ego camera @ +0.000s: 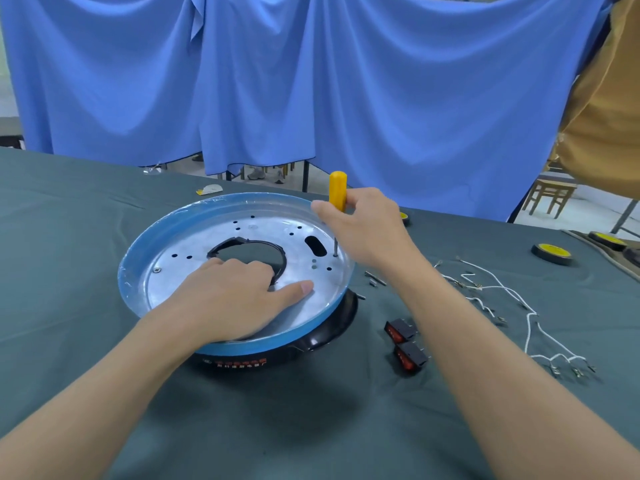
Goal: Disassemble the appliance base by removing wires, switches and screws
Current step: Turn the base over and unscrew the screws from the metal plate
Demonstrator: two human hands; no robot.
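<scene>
The round appliance base point(166, 233) lies on the table, a blue rim around a silver metal plate with a black-edged hole in the middle. My left hand point(235, 299) presses flat on the plate's near side, fingers at the hole's edge. My right hand point(363, 230) grips a yellow-handled screwdriver point(337, 190) held upright, its tip on the plate near the right rim. One screw point(157, 270) sits in the plate at the left. Two black switches with red faces point(405, 344), white wires point(519, 306) and loose screws point(375, 278) lie on the cloth to the right.
A dark green cloth point(69, 271) covers the table. Black and yellow wheels point(552, 253) rest at the far right. A blue curtain point(311, 81) hangs behind the table, with a person in a tan top point(609, 98) at the right edge and a wooden stool point(550, 195) beyond.
</scene>
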